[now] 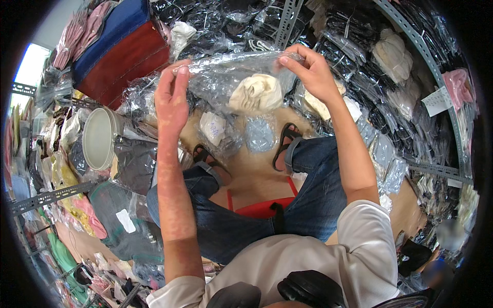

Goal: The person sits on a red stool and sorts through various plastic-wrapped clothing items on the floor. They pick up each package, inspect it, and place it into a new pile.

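Between my two raised hands a clear plastic bag (215, 79) is stretched by its upper edge. The bag's left corner is pinched by my left hand (172, 94), thumb against fingers. My right hand (308, 67) grips the other end, with the fingertips partly hidden behind the film. A rolled cream cloth bundle (257, 93) shows beyond or inside the bag; which one I cannot tell. Below it on the floor lie a white wrapped packet (213, 128) marked with handwriting and a pale blue item in clear plastic (260, 134).
Bagged dark garments (389, 111) are heaped on metal shelving (443, 77) to the right. A blue and red box (127, 57) stands upper left, above stacked pale round tubs (99, 138). A red stool (265, 208) is under me. More bagged clothing (65, 169) lines the left.
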A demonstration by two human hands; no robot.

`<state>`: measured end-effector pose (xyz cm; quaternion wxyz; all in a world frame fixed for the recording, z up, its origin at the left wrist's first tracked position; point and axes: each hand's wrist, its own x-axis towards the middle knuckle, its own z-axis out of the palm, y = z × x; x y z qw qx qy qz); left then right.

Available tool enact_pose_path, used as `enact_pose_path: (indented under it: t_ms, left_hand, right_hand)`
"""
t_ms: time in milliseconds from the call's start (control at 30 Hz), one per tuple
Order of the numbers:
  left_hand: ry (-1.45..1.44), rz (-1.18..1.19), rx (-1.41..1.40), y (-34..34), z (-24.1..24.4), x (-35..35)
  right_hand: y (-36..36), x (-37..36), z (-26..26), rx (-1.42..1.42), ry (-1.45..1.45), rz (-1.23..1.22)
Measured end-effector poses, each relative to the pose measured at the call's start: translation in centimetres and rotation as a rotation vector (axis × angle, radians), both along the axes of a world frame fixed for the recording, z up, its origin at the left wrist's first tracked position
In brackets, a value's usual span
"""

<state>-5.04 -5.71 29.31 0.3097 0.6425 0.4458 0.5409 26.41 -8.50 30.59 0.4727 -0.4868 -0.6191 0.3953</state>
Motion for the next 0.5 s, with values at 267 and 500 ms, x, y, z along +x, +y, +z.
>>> enact_pose_path:
  t_ms: [267, 500]
  left_hand:
    - [-0.245, 0.162, -0.185, -1.4, 1.3, 2.3]
    - [-0.010, 0.193, 0.002, -1.7, 0.1, 3.5]
  right_hand:
    - [-0.4, 0.2, 1.2, -0.075, 0.175, 0.051]
    - [0.7, 1.0, -1.9, -0.141, -0.207, 0.264]
